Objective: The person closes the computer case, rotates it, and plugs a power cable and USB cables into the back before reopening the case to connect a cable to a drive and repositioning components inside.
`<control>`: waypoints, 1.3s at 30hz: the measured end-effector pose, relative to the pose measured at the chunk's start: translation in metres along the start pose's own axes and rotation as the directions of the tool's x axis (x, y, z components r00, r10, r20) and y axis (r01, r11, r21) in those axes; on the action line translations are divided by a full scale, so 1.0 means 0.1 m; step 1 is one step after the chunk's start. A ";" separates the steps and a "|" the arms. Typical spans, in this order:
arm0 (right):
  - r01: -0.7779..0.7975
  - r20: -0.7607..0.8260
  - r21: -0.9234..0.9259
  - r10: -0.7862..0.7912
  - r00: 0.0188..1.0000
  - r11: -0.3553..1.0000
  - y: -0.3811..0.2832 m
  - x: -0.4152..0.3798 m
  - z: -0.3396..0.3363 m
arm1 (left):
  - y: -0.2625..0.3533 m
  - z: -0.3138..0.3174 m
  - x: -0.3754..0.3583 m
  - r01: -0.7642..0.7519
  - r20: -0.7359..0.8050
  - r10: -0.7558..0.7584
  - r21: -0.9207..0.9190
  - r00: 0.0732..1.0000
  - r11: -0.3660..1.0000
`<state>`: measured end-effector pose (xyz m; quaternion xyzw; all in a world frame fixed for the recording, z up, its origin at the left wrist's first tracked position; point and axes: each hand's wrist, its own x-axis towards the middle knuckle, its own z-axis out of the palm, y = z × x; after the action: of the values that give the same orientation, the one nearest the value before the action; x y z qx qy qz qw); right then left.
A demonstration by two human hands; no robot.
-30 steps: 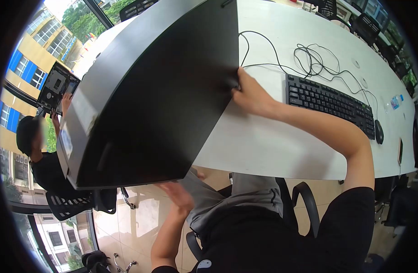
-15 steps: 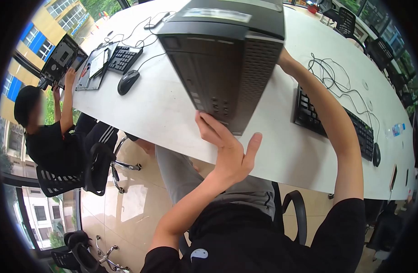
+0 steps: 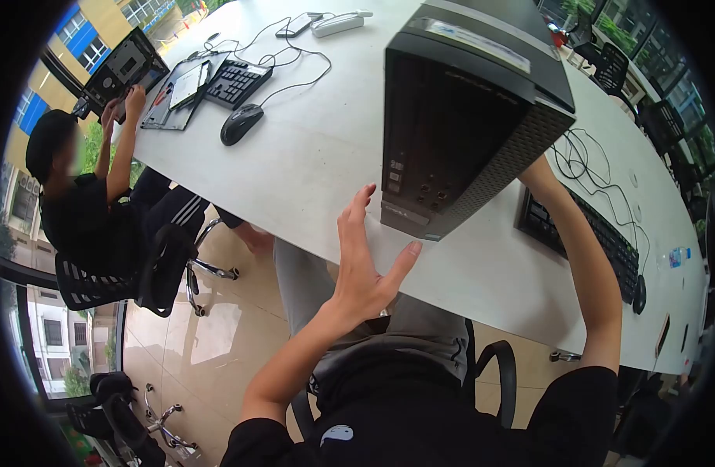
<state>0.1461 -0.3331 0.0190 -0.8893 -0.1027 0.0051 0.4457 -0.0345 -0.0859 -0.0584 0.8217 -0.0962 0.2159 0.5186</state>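
A black Dell desktop computer tower [image 3: 459, 132] stands upright on the white table [image 3: 311, 167], its front panel facing me. Close to its lower left front edge, my left hand [image 3: 365, 268] is open, thumb and fingers spread, with a small gap between them and the case. My right hand [image 3: 535, 176] reaches to the tower's right side. Only the wrist and the back part of that hand show; the case hides its fingers.
A black keyboard [image 3: 599, 233] and mouse [image 3: 640, 294] lie at the right, below looped cables [image 3: 587, 159]. Another mouse [image 3: 241, 124] and keyboard [image 3: 238, 82] are at the left. There a seated person [image 3: 81, 202] handles an open computer case [image 3: 124, 74]. A bottle [image 3: 678, 257] lies far right.
The tower has turned and sits farther right in view, and the view itself has shifted. My left fingers have come off its lower front edge and spread apart. My right hand stays at its side.
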 end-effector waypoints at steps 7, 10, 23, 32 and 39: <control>-0.018 0.125 0.370 -0.031 0.992 0.929 0.02 -0.80 0.11 | -0.18 -0.29 0.42 0.048 0.054 -0.034 -0.284 0.998 0.958; 0.024 0.119 0.384 -0.075 0.990 0.923 -0.01 -1.11 0.32 | -0.21 -0.36 0.79 0.106 0.027 -0.103 -0.352 0.994 0.930; 0.270 0.006 0.123 -0.272 0.962 0.955 0.32 -1.26 0.92 | -0.79 0.24 2.21 0.269 0.145 -0.231 -0.367 0.962 0.890; 0.099 0.000 0.183 -0.100 0.995 0.978 0.32 -1.26 0.91 | -0.85 0.21 2.00 0.315 0.220 -0.249 -0.354 0.943 0.881; 0.095 0.002 0.185 -0.097 0.995 0.978 0.33 -1.29 0.92 | -0.87 0.20 2.04 0.317 0.232 -0.248 -0.339 0.941 0.886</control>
<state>0.0165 -0.3034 -0.0731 -0.8380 -0.1471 -0.0017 0.5254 0.1847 -0.0519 -0.0440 0.7301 -0.0614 0.0396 0.6794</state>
